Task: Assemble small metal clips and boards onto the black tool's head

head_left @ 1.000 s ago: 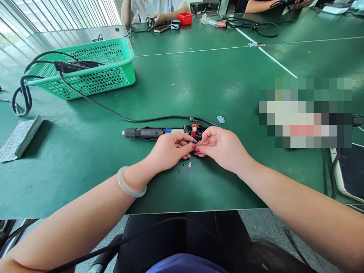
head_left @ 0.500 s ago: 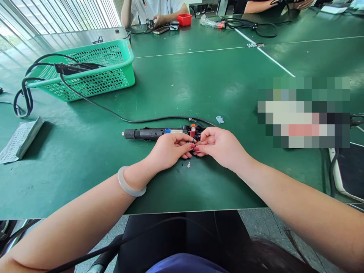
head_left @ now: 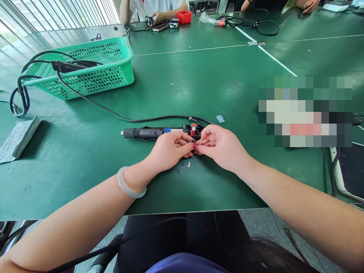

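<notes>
A black, pen-shaped electric screwdriver (head_left: 148, 133) lies sideways on the green table, its right part uncovered, with a red and orange component (head_left: 193, 129) and dark wires showing. Just in front of this opened part, my left hand (head_left: 170, 149) is closed in a pinch, thumb against fingers. My right hand (head_left: 220, 146) pinches from the other side, its fingertips meeting the left ones. Whatever small dark piece or wire end lies between the fingertips is too small and covered to make out. A tiny pale metal piece (head_left: 189, 165) lies below the fingers.
A green plastic basket (head_left: 99, 77) with black cables stands at the back left; one cord (head_left: 113, 112) runs to the tool. At left lies a wrapped grey block (head_left: 21, 140). A small plate (head_left: 220, 118) is beyond my right hand. A red box (head_left: 184, 16) and co-workers are opposite.
Both my hands stay at the opened tool; the right fingers have shifted slightly. At the far right, a co-worker's hands have moved apart and away from the black cable. The view has tilted a little.
</notes>
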`<state>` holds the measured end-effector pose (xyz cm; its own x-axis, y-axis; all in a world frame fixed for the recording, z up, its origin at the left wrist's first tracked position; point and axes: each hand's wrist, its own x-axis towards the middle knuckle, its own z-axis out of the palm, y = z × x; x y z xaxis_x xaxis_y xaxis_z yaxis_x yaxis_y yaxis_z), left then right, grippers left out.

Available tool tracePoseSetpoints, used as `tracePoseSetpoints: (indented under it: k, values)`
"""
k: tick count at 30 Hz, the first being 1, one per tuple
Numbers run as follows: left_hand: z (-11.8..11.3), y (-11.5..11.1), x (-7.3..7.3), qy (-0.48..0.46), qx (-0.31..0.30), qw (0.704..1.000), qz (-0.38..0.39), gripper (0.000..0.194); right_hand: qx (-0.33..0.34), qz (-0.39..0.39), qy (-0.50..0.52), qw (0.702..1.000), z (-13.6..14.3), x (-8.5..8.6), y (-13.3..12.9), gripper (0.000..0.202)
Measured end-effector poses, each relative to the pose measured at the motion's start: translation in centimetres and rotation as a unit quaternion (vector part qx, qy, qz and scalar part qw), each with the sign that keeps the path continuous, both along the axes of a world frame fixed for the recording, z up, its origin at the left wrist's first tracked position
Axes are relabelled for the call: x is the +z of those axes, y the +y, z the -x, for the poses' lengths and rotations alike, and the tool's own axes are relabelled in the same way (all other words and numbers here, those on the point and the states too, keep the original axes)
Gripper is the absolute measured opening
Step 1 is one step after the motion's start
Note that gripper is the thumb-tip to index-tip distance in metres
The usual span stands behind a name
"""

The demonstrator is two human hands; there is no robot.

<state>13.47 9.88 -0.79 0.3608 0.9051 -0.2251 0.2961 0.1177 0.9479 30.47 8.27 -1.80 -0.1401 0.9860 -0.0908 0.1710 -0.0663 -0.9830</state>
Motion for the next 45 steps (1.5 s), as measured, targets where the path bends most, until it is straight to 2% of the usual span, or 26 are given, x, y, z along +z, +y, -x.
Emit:
tracePoseSetpoints:
  k: [4,13,20,27,34,41,45]
  values:
    - [0.04,0.02,-0.06,-0.013,-0.005,1.000,0.008,0.011,0.000,0.029,0.030,0.999,0.00,0.03,0.09,0.030]
    - [0.14,0.17,-0.33,-0.041,0.004,0.999,0.031,0.016,-0.023,0.037,0.025,0.999,0.06,0.35,0.16,0.033]
    - [0.17,-0.01,-0.16,0.000,0.002,1.000,0.017,0.017,-0.013,0.009,-0.007,1.000,-0.10,-0.03,0.06,0.027]
    - [0.25,0.07,-0.56,-0.015,-0.003,1.000,0.002,0.014,-0.011,-0.022,-0.043,0.999,-0.11,-0.01,-0.07,0.022]
    - [0.23,0.09,-0.56,-0.023,-0.011,1.000,0.002,0.010,-0.002,0.015,-0.018,1.000,-0.29,0.17,0.07,0.022]
    - [0.12,-0.01,-0.34,-0.048,0.010,0.998,0.045,0.020,-0.007,0.029,-0.026,0.999,-0.31,0.27,0.09,0.017]
    - [0.09,0.02,-0.30,-0.052,0.018,0.998,0.041,0.018,-0.008,0.038,0.001,0.999,-0.31,0.30,0.03,0.021]
